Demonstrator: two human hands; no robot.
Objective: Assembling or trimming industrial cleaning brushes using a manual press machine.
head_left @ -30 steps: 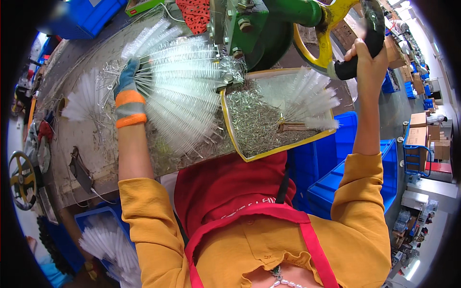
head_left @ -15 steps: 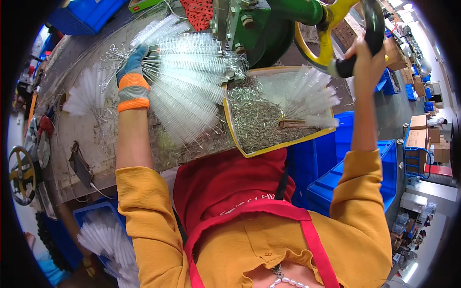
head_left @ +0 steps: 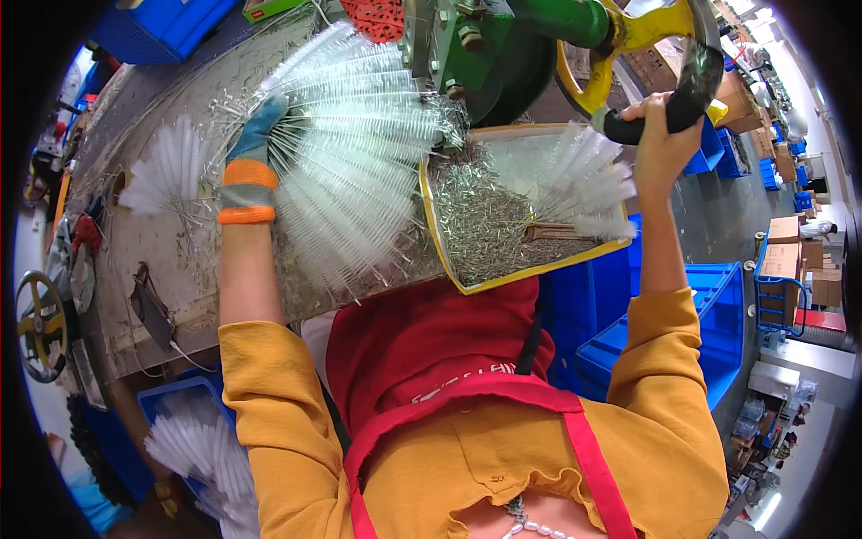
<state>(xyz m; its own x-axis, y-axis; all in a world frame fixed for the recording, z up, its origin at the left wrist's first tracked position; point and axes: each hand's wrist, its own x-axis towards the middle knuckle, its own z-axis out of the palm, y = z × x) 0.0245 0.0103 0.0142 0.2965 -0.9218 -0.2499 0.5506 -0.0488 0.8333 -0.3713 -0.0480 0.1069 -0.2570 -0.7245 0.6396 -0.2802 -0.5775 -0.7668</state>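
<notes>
My left hand (head_left: 255, 135), in a blue glove with an orange and grey cuff, is closed round the wire stems of a wide fan of white bristle brushes (head_left: 346, 144). The brush tips at the fan's right side reach the jaw area of a green hand press (head_left: 489, 67). Bare-skinned, my right hand (head_left: 664, 135) wraps the black grip on the rim of the press's yellow handwheel (head_left: 639, 40). Below the press, a yellow-edged tray (head_left: 435, 225) holds a heap of small metal clippings (head_left: 480, 225) and several loose brushes (head_left: 584, 175).
More brushes (head_left: 166, 175) lie on the worn bench (head_left: 180, 269) left of my hand. A blue bin (head_left: 184, 395) of brushes stands at lower left, and blue crates (head_left: 664, 332) sit at my right. A red spotted cloth (head_left: 373, 18) lies behind the fan.
My right hand has come slightly left and toward me, with the handwheel turned along with it. The brush fan has shifted a little, its far brushes now closer to the rest.
</notes>
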